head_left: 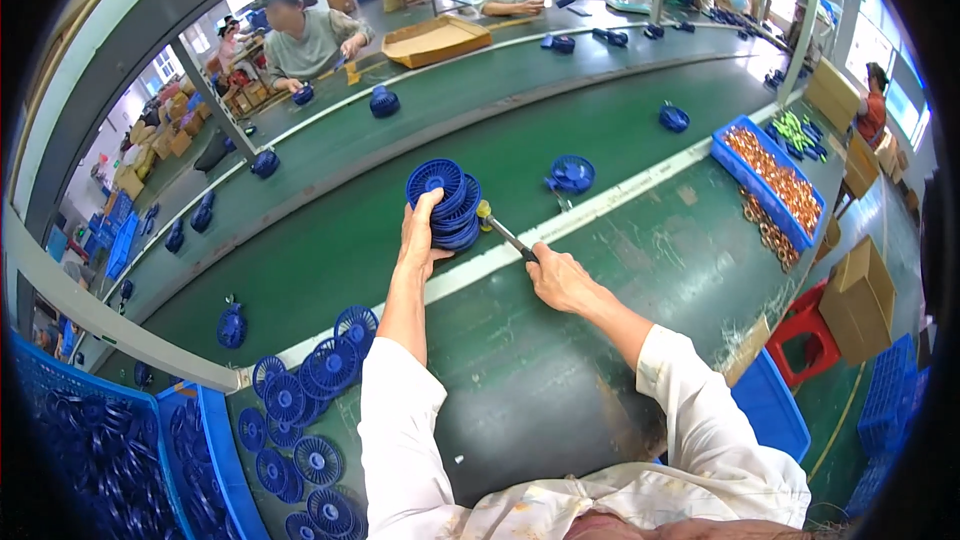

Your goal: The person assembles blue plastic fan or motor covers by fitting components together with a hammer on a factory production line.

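Head view: left fingers (pixel 430 200) holding stacked blue slotted discs (pixel 457 212); right fingers (pixel 542 262) wrapped round black-handled tool (pixel 508 235).

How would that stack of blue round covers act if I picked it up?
The stack is probably stiff: the top cover holds a round shape. It may be light, with gaps between that cover's ribs. It might slide apart, since the covers sit unevenly.
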Tool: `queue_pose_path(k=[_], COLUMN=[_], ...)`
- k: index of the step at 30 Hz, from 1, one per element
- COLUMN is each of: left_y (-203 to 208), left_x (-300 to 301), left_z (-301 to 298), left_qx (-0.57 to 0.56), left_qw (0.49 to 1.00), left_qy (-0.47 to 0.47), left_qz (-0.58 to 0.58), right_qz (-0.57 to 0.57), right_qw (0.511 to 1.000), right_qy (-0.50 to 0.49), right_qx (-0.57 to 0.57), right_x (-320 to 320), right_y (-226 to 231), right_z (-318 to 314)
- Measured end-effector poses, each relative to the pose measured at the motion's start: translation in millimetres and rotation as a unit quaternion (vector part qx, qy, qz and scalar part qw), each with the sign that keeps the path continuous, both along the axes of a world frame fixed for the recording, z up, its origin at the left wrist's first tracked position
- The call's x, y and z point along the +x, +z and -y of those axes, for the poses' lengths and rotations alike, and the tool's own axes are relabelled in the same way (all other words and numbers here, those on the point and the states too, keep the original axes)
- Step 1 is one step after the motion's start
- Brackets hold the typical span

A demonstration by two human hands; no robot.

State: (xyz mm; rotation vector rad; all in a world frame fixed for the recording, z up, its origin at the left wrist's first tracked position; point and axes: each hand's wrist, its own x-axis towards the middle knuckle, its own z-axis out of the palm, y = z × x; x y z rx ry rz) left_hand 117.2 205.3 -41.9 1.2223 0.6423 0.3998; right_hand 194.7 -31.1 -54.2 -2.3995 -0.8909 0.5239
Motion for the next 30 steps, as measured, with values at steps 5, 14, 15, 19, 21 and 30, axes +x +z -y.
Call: queue_pose_path(k=[5, 14, 15, 19, 21, 30], left_y=[-20.4, -1.4, 0.0, 6.5, 5.5, -32.9], left_x=[23.2, 45.5, 45.4, 47.8, 48.8, 81.1], left_z=[-36.5, -14.4, -14.4, -7.0, -3.2, -5.1], left_qx=[-0.042, -0.024, -0.013, 0.007, 0.028, 0.308], left_qw=[0.998, 0.999, 0.999, 0.999, 0.999, 0.94], left_qy=[0.008, 0.002, 0.009, 0.024, 0.015, 0.021], left_qz=[-0.039, -0.048, -0.05, -0.044, -0.034, -0.147], right_qz=[0.039, 0.002, 0.0, 0.002, 0.019, 0.029], right_qw=[0.999, 0.998, 0.998, 0.997, 0.997, 0.996], right_qy=[-0.005, -0.057, -0.066, -0.071, -0.077, -0.088], right_qx=[-0.037, 0.001, 0.004, 0.001, 0.005, 0.007], right_x=[15.5, 30.6, 30.1, 36.3, 42.1, 46.4], right_y=[0.9, -5.5, -4.6, -3.3, -4.5, -12.9], right_z=[-34.9, -20.6, -20.6, -10.8, 0.0, 19.5])
